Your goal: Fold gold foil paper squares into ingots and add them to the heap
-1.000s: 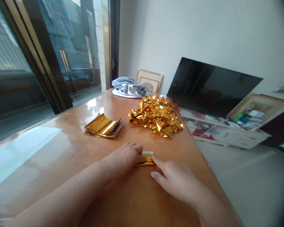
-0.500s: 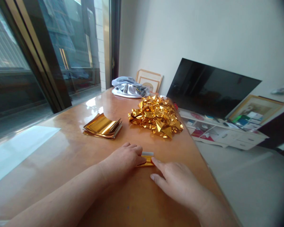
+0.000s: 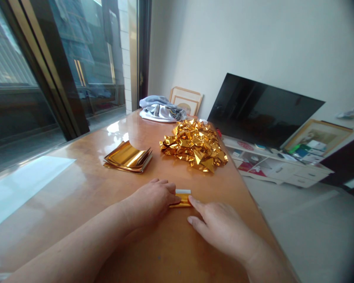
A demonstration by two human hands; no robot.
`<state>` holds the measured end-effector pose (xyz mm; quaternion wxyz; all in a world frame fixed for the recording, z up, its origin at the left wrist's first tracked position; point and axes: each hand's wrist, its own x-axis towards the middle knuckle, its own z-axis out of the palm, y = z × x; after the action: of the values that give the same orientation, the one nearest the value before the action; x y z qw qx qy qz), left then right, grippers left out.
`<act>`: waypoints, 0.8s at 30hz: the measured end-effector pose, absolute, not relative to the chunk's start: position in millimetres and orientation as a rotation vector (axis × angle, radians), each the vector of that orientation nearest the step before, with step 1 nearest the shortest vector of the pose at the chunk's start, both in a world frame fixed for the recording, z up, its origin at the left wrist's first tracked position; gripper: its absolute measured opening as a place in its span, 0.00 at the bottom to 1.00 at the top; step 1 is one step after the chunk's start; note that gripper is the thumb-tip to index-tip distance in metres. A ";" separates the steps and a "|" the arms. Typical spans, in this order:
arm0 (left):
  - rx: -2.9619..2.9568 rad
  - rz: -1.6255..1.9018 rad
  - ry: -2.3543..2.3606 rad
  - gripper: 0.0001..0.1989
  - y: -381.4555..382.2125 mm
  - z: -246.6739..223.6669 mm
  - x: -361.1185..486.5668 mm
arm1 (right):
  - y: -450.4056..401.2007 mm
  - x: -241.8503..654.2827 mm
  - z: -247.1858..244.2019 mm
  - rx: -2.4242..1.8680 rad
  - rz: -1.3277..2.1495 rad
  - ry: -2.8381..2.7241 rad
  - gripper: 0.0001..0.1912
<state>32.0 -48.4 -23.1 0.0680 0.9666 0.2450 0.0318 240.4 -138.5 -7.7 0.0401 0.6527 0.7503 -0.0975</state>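
A small sheet of gold foil paper (image 3: 183, 199), folded into a narrow strip with a white band along its far edge, lies on the wooden table (image 3: 85, 188). My left hand (image 3: 155, 198) is on its left end with fingers curled and pressed on it, covering that part. The index fingertip of my right hand (image 3: 216, 220) touches the strip's right end, while the thumb stands apart over the table. Beyond my left hand lies a stack of gold foil sheets (image 3: 126, 156), curled up at the edges. Further right is a heap of folded gold foil pieces (image 3: 194, 145).
A bundle of light cloth (image 3: 162, 110) rests at the table's far end. The table's right edge runs close beside my right arm. A pale sheet (image 3: 26, 184) lies at the left. Past the table stand a television (image 3: 262, 110) and a white cabinet (image 3: 280, 173).
My left hand has shifted very slightly to the left on the foil strip. My right hand has stayed almost still.
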 end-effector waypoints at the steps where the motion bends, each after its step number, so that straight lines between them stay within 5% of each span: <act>1: 2.914 0.110 0.732 0.10 -48.5 -23.4 31.4 | -138.6 240.3 -7.5 1.996 -0.303 2.294 0.27; 11: 3.013 0.181 0.697 0.12 -47.0 -32.1 28.3 | -137.5 246.8 -5.8 1.972 -0.346 2.298 0.30; 19: 3.036 0.197 0.733 0.13 -48.9 -32.8 29.0 | -138.5 242.4 3.7 1.972 -0.166 2.542 0.16; 24: 3.022 0.225 0.726 0.12 -49.4 -33.4 28.2 | -148.2 230.5 1.9 1.784 -0.282 2.688 0.16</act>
<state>28.2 -49.4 -33.4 0.0128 0.9697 0.2331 0.0722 230.5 -148.2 1.9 -0.0485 0.5502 0.8291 -0.0870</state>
